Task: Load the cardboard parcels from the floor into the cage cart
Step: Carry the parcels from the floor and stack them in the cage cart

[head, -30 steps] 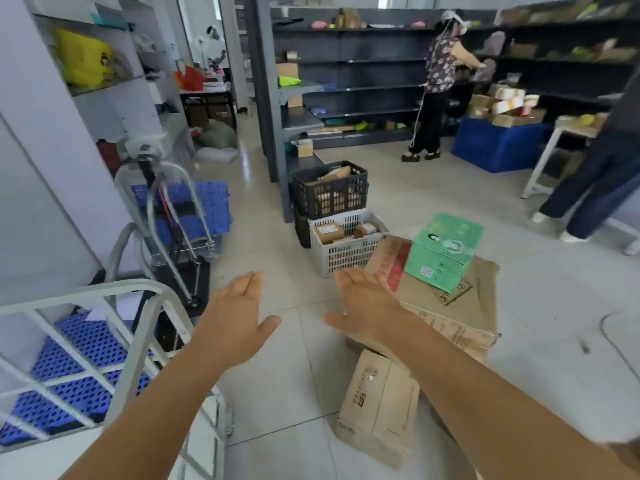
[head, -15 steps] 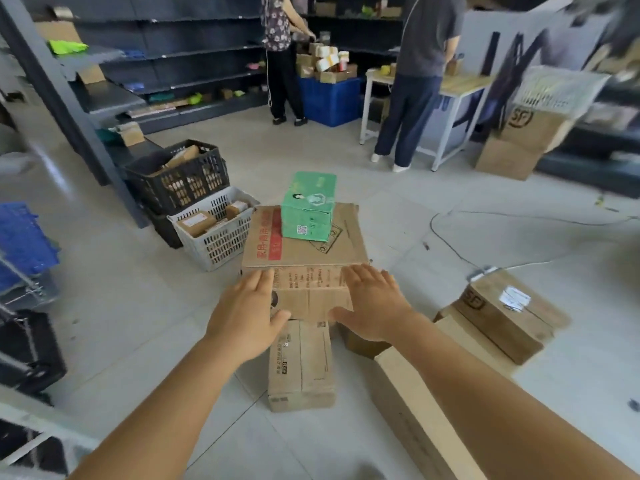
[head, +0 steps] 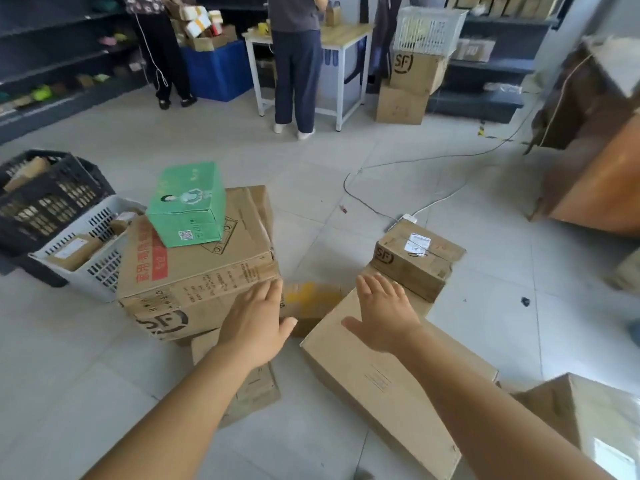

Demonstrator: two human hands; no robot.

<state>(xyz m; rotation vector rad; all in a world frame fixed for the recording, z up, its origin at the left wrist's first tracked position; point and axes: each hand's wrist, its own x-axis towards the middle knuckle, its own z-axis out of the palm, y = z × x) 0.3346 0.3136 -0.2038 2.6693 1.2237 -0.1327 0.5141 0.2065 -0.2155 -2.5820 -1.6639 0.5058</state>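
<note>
Parcels crowd the floor; we reach our left hand and right hand, both released, toward a long box, likely to lift it.

Both flat hands reach over cardboard parcels.

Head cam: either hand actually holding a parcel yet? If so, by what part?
Nothing is held. The left hand is flat and open by the near right corner of the big SF carton; the right hand is spread open above the long carton.
</note>
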